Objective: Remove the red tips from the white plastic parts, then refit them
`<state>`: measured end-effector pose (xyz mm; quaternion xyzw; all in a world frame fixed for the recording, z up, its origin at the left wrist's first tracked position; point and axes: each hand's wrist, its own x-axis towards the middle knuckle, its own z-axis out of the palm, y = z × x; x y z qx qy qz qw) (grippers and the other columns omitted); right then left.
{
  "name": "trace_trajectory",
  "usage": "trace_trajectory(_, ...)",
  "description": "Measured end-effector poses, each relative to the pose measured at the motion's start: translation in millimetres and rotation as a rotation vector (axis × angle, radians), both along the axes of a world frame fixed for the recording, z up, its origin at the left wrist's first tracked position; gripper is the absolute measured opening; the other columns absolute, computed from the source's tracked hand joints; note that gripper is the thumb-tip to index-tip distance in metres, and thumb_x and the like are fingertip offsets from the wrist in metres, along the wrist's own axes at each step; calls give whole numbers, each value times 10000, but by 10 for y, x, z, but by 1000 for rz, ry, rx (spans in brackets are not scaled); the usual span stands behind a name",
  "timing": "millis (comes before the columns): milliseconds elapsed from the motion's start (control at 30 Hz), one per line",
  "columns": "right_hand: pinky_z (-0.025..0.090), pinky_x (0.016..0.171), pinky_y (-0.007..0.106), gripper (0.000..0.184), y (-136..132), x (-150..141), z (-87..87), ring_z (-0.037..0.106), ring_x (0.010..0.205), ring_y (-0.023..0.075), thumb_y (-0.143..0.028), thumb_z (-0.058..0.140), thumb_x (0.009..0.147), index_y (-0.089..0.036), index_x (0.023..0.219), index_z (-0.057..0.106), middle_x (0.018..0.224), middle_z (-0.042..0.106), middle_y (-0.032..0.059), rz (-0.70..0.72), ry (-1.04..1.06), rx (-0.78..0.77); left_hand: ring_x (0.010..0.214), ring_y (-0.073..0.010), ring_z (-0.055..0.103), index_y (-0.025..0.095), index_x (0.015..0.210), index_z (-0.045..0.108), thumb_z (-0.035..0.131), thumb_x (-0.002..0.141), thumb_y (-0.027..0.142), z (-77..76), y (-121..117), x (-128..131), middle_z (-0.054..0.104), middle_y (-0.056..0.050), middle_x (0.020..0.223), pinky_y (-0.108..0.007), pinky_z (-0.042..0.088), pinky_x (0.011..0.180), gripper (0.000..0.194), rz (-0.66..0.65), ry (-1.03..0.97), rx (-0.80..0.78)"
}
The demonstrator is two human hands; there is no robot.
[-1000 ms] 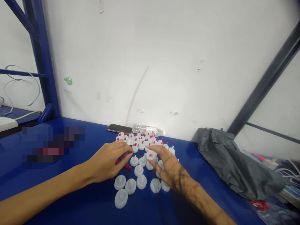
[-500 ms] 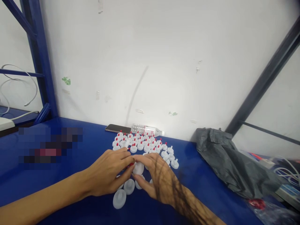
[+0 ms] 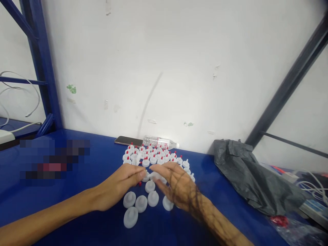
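My left hand [image 3: 120, 186] and my right hand [image 3: 176, 184] meet fingertip to fingertip over a spread of white plastic caps on the blue table [image 3: 102, 164]. Between the fingers of both hands is a white cap [image 3: 153, 176], pinched from either side. Several plain white caps [image 3: 140, 203] lie just below the hands. Behind them stands a group of caps with red tips [image 3: 151, 155]. A few loose red tips [image 3: 139, 183] lie under my left fingers.
A phone [image 3: 125, 140] and a lying water bottle [image 3: 160, 142] rest against the white wall. A dark grey plastic bag [image 3: 253, 181] is heaped at the right. Blue rack posts [image 3: 43, 68] rise at the left, with white cables behind them.
The hands came together from apart, dipped toward me half a second ago, and now sit slightly farther out, both pinching the same white cap.
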<state>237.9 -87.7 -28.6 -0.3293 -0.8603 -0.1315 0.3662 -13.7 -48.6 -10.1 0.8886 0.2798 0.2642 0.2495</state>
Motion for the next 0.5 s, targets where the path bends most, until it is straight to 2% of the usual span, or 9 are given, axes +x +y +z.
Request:
trace_trajectory(67,589,954,364,480,73,203,38,711,1017,200,-128,529,999,-329,1434,542,1137,750,27,-91,39,73,546,-134,335,226,666,330,260,1067,481,63,81,-65,385,37,579,-284,329,506,480,49,-94,-151)
trace_trajectory(100,582,970,383,417,109,316,61,706,1056,212,-143,537,1004,-309,1383,586,1175,746,42,-147,67,87,541,-136,305,232,662,289,246,1063,467,95,133,-108,349,38,570,-291,311,506,467,100,-128,-125)
trace_trajectory(200,581,967,425,193,209,600,108,713,1063,244,-252,579,1008,-280,1162,692,1171,752,57,-273,145,59,629,-166,419,221,686,388,304,1051,422,154,303,-232,474,5,658,-319,338,605,425,248,20,225)
trace_trajectory(267,577,962,438,138,264,688,101,717,1053,257,-310,603,997,-269,1080,704,1132,760,60,-333,154,4,693,-192,493,219,744,501,350,1034,392,137,394,-281,546,-15,714,-331,364,652,370,285,181,356)
trace_trajectory(400,542,963,448,115,324,671,26,682,1093,267,-334,624,984,-262,1003,711,1173,722,75,-370,48,-57,838,-219,582,223,865,624,416,993,285,4,482,-299,642,-49,859,-325,405,690,252,235,350,369)
trace_trajectory(500,518,913,438,102,339,646,-21,674,992,259,-321,640,976,-268,988,726,1049,723,71,-397,-11,-100,884,-222,611,234,904,656,432,956,215,-87,503,-301,664,-56,939,-321,420,706,231,211,385,362)
